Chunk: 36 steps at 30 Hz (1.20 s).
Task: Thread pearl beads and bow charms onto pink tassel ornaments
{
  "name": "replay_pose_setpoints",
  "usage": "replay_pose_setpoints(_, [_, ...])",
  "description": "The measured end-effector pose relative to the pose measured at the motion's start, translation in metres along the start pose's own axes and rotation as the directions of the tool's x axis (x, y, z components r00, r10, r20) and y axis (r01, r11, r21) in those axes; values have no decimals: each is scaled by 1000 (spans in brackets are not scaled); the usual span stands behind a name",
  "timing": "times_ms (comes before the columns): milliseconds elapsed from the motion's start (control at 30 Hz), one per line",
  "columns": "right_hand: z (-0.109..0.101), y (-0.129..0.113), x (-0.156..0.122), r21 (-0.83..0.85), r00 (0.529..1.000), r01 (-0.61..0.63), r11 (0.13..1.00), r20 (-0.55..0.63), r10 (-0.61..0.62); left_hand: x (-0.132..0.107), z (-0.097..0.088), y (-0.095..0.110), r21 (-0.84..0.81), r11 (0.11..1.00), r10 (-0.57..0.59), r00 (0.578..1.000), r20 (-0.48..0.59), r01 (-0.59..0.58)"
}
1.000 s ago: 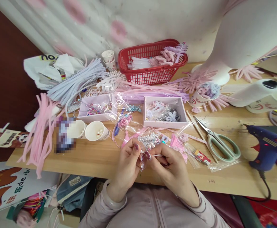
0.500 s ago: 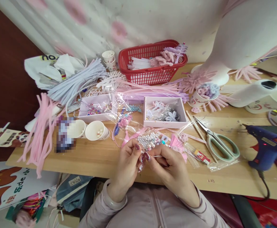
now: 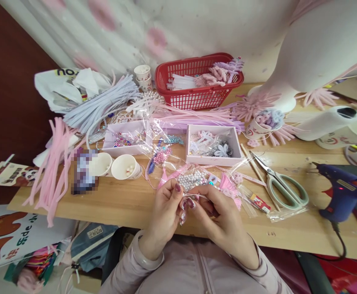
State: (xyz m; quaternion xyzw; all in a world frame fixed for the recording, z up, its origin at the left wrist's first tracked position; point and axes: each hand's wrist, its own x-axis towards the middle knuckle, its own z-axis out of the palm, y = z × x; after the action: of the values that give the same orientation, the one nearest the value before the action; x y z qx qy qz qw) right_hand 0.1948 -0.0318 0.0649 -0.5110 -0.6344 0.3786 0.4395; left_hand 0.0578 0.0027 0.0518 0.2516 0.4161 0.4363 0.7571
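My left hand [image 3: 165,210] and my right hand [image 3: 219,216] meet at the near edge of the wooden table [image 3: 126,204]. Both pinch a thin white strand [image 3: 196,198] between thumb and fingertips, the nails painted dark pink. Just beyond the fingers lies a clear bag of small pearl beads [image 3: 193,179] beside a pink tassel [image 3: 229,185]. Whether anything hangs on the strand I cannot make out.
Green-handled scissors [image 3: 280,183] and a blue glue gun [image 3: 343,192] lie to the right. A pink tray [image 3: 212,143], another tray [image 3: 125,139], paper cups [image 3: 125,166], pink and lilac pipe cleaners [image 3: 51,165] and a red basket [image 3: 196,79] crowd the back. A white mannequin bust [image 3: 313,45] stands far right.
The hands stay pinched together on the strand; the right fingers have shifted slightly. The view has tilted a little.
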Motion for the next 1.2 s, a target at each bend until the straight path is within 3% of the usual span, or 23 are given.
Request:
replay_pose_setpoints(100, [0,1,-1,41,1000,-18,999,6,18,0,0,1,-55,998,-17,999,36,19])
replay_pose_setpoints(300, [1,6,-3,11,990,-72,997,-122,73,2,0,4,-166,983,-68,996,60,77])
replay_pose_setpoints(367, [1,6,-2,35,986,-107,994,-127,111,0,-3,4,-81,996,-29,997,67,35])
replay_pose_setpoints(433, [0,5,-2,53,984,-122,991,-124,128,-4,-6,4,135,988,62,993,97,-75])
replay_pose_setpoints(500, [0,3,-1,56,985,-118,991,-119,124,-8,-8,4,392,893,174,973,150,-220])
replay_pose_setpoints(567, [0,0,-1,50,987,-107,993,-115,112,-11,-10,5,571,744,275,938,214,-348])
replay_pose_setpoints(633, [1,-1,-2,49,988,-100,994,-113,105,-10,-12,6,657,611,350,895,277,-442])
replay_pose_setpoints(733, [3,-2,-3,100,989,-113,989,-84,122,-7,-13,7,711,484,409,850,333,-511])
replay_pose_setpoints(900, [7,3,-8,174,984,-154,973,-60,167,-5,-10,11,747,417,453,831,322,-517])
replay_pose_setpoints(1200, [2,4,-7,97,992,26,995,-127,-13,-5,-3,13,755,406,492,819,296,-516])
